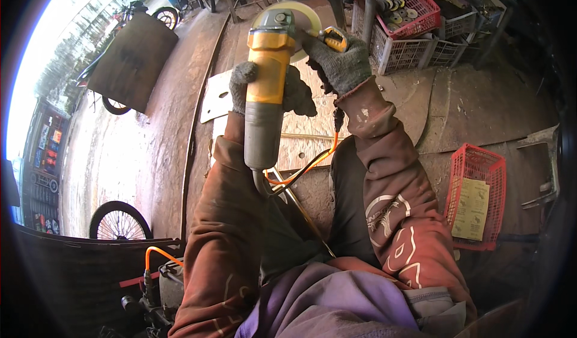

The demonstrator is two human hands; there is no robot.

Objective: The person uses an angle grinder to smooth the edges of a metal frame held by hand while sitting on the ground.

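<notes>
My gloved left hand [243,85] is wrapped around the body of a yellow and grey angle grinder [267,91], held upright in front of me. The grinder's round disc [306,19] sits at the top, facing away. My gloved right hand [339,64] holds a small yellow and black tool [333,37] against the disc side of the grinder head. An orange and black cable [300,169] runs down from the grinder's tail. Flat metal plates [306,136] lie on the ground beneath both hands.
A red plastic basket [487,175] with yellow sheets lies on the ground at right. White and red crates [415,31] of discs and parts stand at the back right. A cart with wheels [129,61] and a bicycle wheel [120,221] are at left. Dusty concrete floor all around.
</notes>
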